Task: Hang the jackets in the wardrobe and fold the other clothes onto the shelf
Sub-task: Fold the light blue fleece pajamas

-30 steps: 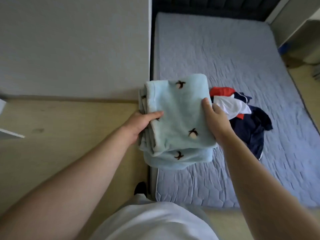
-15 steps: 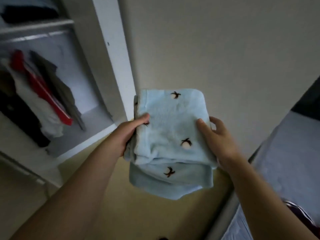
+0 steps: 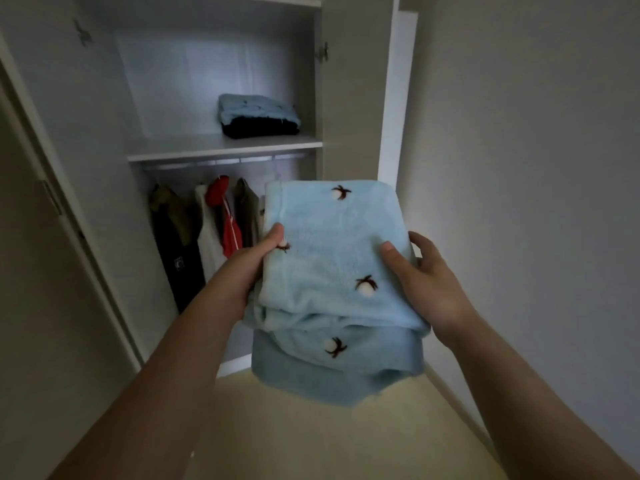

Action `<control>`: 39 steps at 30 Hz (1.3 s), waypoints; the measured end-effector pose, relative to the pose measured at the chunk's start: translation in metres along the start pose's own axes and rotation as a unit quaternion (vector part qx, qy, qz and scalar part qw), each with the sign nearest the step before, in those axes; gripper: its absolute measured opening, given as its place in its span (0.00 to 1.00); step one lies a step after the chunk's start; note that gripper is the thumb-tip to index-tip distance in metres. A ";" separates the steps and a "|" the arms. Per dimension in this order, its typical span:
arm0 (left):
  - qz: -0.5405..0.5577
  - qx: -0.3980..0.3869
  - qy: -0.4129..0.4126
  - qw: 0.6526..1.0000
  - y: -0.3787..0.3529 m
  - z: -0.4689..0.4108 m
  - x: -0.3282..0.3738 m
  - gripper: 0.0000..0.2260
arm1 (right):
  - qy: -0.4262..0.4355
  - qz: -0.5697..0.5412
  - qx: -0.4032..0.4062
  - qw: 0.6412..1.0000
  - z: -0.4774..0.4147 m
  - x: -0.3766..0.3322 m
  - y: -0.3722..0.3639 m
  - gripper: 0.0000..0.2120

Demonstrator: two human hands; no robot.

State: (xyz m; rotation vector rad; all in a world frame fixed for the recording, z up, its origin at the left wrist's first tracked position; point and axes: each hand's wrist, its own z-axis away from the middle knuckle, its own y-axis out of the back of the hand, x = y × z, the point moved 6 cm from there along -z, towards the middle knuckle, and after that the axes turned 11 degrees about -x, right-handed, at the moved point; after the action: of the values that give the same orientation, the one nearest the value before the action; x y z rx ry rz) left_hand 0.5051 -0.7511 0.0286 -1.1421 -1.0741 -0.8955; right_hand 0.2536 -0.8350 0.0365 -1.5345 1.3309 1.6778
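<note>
The folded pale-blue fleece garment with small dark motifs is held in mid-air before the open white wardrobe. Each hand's grip pinches it: left hand on the left edge, right hand on the right, thumbs on top. The white shelf lies up toward 11 o'clock, with a blue-over-black folded stack at its right end. The left hand is nearer, and the bundle's long axis points to 12.

White wardrobe shelf, with 1 stack of 2 folded garments toward its right end, close to the side panel. Directly on the board, black garment; on top of it, light blue garment. Lower down, pale yellowish floor, meeting the wardrobe's base.
</note>
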 end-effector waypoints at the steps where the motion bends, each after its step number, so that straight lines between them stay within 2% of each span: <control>1: 0.009 0.008 -0.009 1.000 0.016 -0.017 0.012 0.19 | 0.009 0.001 -0.004 1.000 -0.025 -0.007 -0.012 0.36; 10: 0.056 0.095 -0.035 0.993 0.133 -0.165 0.082 0.24 | 0.067 -0.004 -0.032 0.997 -0.241 -0.039 -0.097 0.36; 15: 0.053 0.131 -0.064 0.988 0.191 -0.259 0.112 0.22 | 0.110 -0.016 -0.058 0.992 -0.368 -0.045 -0.135 0.33; 19: 0.061 0.130 -0.090 0.985 0.230 -0.341 0.145 0.20 | 0.149 -0.029 -0.067 0.986 -0.477 -0.059 -0.155 0.33; 23: 0.067 0.136 -0.115 0.982 0.267 -0.417 0.194 0.17 | 0.187 -0.025 -0.086 0.978 -0.584 -0.095 -0.174 0.30; 26: 0.061 0.170 -0.138 0.974 0.309 -0.461 0.229 0.20 | 0.231 -0.011 -0.087 0.969 -0.652 -0.129 -0.195 0.29; 28: 0.056 0.165 -0.153 0.973 0.338 -0.489 0.252 0.21 | 0.258 0.005 -0.100 0.961 -0.691 -0.149 -0.217 0.31; 31: 0.042 0.202 -0.188 0.960 0.385 -0.526 0.287 0.15 | 0.306 0.052 -0.118 0.943 -0.743 -0.175 -0.257 0.31; 35: 0.062 0.130 -0.217 0.965 0.446 -0.577 0.326 0.28 | 0.364 0.099 -0.122 0.918 -0.808 -0.212 -0.314 0.31; 37: 0.080 0.125 -0.236 0.960 0.479 -0.601 0.344 0.27 | 0.380 0.107 -0.113 0.912 -0.843 -0.231 -0.341 0.30; 39: 0.098 0.150 -0.247 0.952 0.515 -0.624 0.363 0.21 | 0.395 0.112 -0.110 0.905 -0.877 -0.252 -0.368 0.30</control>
State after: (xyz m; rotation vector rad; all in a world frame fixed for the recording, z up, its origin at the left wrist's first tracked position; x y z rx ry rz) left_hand 1.2070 -1.2634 0.2050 -1.2155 -1.4162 -0.2742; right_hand 1.0252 -1.4049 0.2559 -2.4357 1.7995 1.3975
